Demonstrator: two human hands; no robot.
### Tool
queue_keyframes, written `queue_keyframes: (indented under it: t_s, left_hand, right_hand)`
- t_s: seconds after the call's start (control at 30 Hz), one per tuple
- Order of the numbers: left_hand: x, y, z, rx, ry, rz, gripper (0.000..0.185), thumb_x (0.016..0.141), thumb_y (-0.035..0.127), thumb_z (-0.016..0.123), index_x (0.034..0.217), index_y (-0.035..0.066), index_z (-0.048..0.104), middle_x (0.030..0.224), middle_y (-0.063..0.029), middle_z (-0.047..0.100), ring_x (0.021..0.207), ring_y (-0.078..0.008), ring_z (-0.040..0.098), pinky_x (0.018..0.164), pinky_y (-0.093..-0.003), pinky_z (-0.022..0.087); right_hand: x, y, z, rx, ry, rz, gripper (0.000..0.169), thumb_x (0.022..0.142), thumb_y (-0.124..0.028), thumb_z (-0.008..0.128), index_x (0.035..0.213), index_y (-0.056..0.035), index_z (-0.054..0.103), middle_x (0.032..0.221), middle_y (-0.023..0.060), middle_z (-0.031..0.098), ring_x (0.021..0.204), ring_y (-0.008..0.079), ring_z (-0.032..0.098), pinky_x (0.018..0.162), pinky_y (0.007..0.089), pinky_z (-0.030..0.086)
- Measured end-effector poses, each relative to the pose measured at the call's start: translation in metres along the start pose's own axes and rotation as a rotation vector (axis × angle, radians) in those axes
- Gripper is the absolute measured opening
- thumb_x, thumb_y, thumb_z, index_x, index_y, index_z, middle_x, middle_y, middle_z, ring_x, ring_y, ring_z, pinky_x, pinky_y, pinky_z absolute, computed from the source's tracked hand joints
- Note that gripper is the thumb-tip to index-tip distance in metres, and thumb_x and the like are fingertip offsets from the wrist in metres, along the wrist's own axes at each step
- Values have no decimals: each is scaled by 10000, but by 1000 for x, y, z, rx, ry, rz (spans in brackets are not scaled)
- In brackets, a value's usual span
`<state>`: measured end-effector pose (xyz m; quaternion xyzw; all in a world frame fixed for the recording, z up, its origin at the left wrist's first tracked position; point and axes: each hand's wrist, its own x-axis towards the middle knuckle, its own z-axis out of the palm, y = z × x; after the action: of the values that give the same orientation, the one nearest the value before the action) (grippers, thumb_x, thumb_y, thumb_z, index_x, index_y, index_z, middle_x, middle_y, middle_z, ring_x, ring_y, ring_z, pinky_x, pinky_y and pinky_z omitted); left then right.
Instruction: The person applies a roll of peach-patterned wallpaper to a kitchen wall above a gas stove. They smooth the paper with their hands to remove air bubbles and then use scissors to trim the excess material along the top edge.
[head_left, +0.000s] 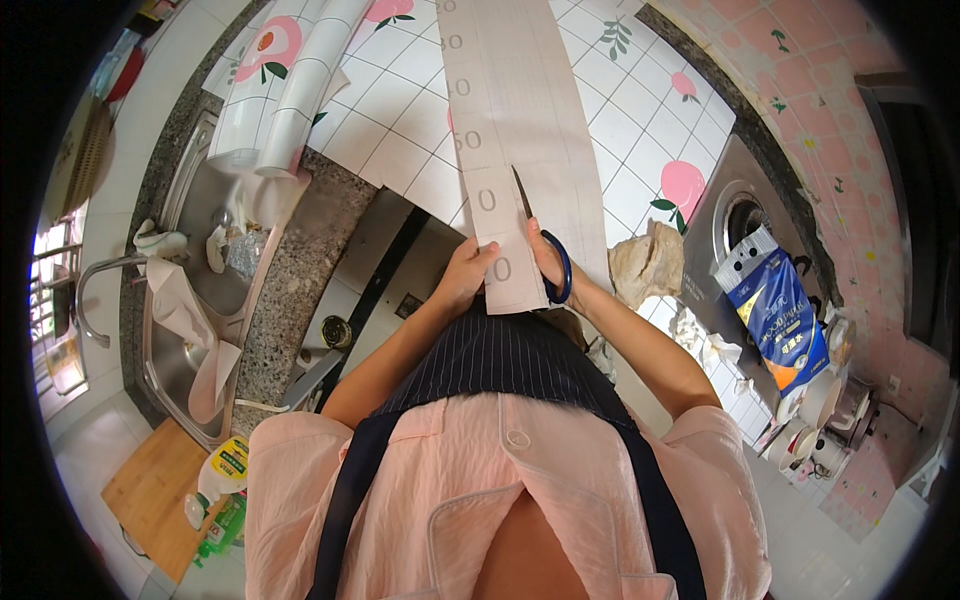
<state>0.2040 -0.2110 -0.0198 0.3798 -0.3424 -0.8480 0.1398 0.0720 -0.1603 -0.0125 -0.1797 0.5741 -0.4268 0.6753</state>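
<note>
A long strip of backing paper (517, 97) with printed numbers and grid lines runs away from me over tile-patterned sheeting (630, 112). My left hand (466, 276) pinches its left edge near the close end. At the right, my right hand (551, 262) holds scissors (556, 266) with dark blue handles; a blade lies along the paper, pointing away from me, and part of the scissors is hidden by hand and paper. A cut edge shows at the near end. Rolls of patterned sheeting (281, 97) lie at the upper left.
A double steel sink (176, 360) with paper scraps and a tap (90, 292) is at the left. A cloth (649, 262), a gas hob (701, 277) and a blue paper pack (780, 322) lie right. A cutting board (150, 495) and bottles are lower left.
</note>
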Motion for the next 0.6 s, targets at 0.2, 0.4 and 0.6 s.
queue_keyframes:
  t_s: [0.2,0.4,0.6]
  left_hand:
    - [-1,-5,0,14,11,12,271,849,170,362,1035,-25,387,944,-105,512,829,-164,528,730,-279,435]
    - [4,-11,-4,-17,-34,39,268,848,172,365,1028,-24,397,928,-98,521,814,-156,533,725,-272,434]
    - [4,-11,-4,2,-14,35,274,844,165,376,1043,-22,394,937,-96,518,819,-154,532,726,-273,434]
  right_hand:
    - [10,6,-15,-45,-88,81,720,782,-577,141,1069,20,423,873,141,537,766,167,541,617,246,453]
    - [3,-11,-5,-6,-95,23,719,785,-571,154,1104,28,389,957,160,513,851,185,525,700,263,442]
    - [5,-10,-4,-13,-100,20,714,784,-572,155,1114,20,382,971,145,510,862,183,520,708,265,439]
